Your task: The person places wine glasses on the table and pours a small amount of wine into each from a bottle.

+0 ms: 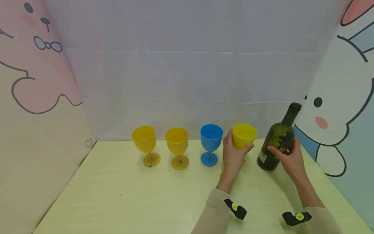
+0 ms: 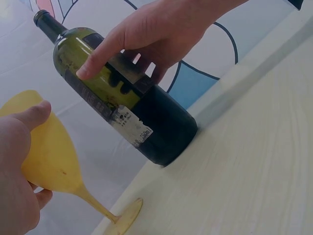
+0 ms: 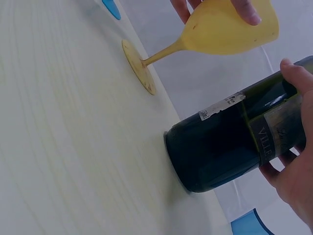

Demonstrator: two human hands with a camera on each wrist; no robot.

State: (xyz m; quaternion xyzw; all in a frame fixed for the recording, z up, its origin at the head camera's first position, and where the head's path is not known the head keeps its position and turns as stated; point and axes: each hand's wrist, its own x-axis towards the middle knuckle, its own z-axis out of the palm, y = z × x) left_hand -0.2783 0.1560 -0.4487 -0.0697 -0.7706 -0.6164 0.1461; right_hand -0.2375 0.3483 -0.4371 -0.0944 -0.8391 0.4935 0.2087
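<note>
On the right of the table, my left hand [image 1: 233, 157] holds the bowl of a yellow plastic goblet [image 1: 244, 135]. Its thumb lies across the near side, and the goblet's foot [image 2: 128, 218] appears to rest on the tabletop. Just to the right, my right hand [image 1: 289, 159] grips the middle of a dark green wine bottle [image 1: 270, 143]. The bottle stands on its base, its neck pointing up and its mouth uncovered. Dark liquid seems to fill its lower part, though the glass makes this hard to tell. Labels [image 3: 276, 132] on the bottle are partly covered by the fingers.
Left of the held goblet stand a blue goblet [image 1: 211, 136] and two more yellow ones, one nearer the middle [image 1: 177, 139] and one farthest left [image 1: 144, 138]. Behind them hangs a white cloth [image 1: 187, 71]. Cartoon-printed panels [image 1: 342, 117] flank the pale table [image 1: 146, 201].
</note>
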